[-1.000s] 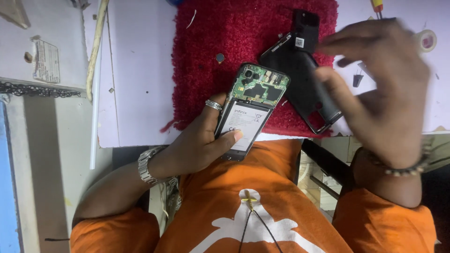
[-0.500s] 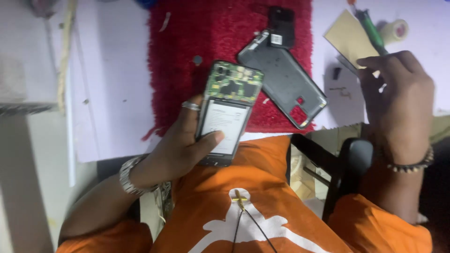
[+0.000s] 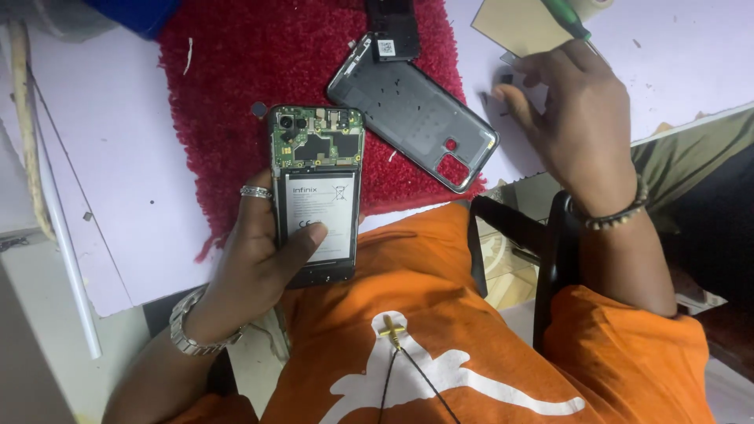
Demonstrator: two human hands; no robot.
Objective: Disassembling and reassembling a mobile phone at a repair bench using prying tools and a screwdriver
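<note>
Now left hand (image 3: 251, 267) gripping opened phone (image 3: 316, 192), thumb pressed on battery, long axis 12-to-6 over red mat (image 3: 236, 78). Right hand (image 3: 577, 118) at 2 o'clock, fingers loosely curled, empty, nearest back cover (image 3: 412, 110) lying at its 9.

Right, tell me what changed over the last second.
The right hand let go of the back cover, which now lies on the red mat, and moved right to small parts on the table. The left hand still holds the opened phone.
</note>
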